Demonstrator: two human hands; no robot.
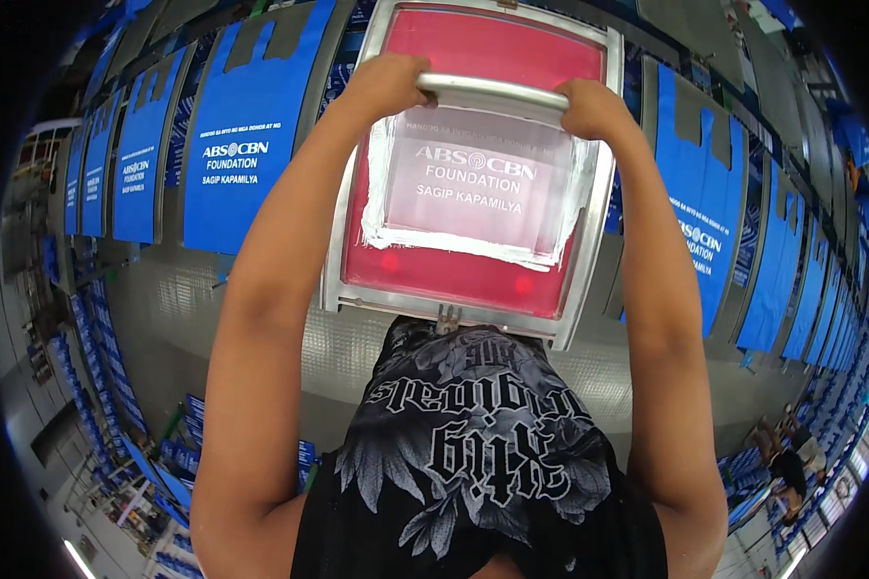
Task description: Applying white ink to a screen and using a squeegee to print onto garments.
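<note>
"Where do you have the hands?"

"From my end of the link, I have the left hand [391,85] curled around the left end of a pale metal bar [495,90] and the right hand [594,108] wrapped over its right end. So that's 2 hands gripping 1 bar."

"Which way does the bar lie?"

"Crosswise. From my left hand its long axis runs to 3 o'clock, dipping a touch toward 4; from my right it runs to 9, lifting slightly toward 10. It's over the 12 o'clock part of a red panel [454,275] set in a silver frame [512,322]. Its underside is hidden, so I can't tell whether it touches the panel."

"Which hand is nearer?"

"To the bar, neither: each is on its own end. Reckoned from the patterned black shirt [492,425], the right is a little closer, the left farther out toward 12."

"What's on the bar's 6 o'clock side?"

"A pale see-through window [454,222] in the panel, with white paste [454,247] smeared along its 9, 6 and 3 o'clock edges."

"And beside the frame?"

"Rows of flat blue pieces with cut-out tops, bags by the look of them: 1 blue bag [237,193] at 9 o'clock, another blue bag [700,174] at 3, more beyond each."
</note>
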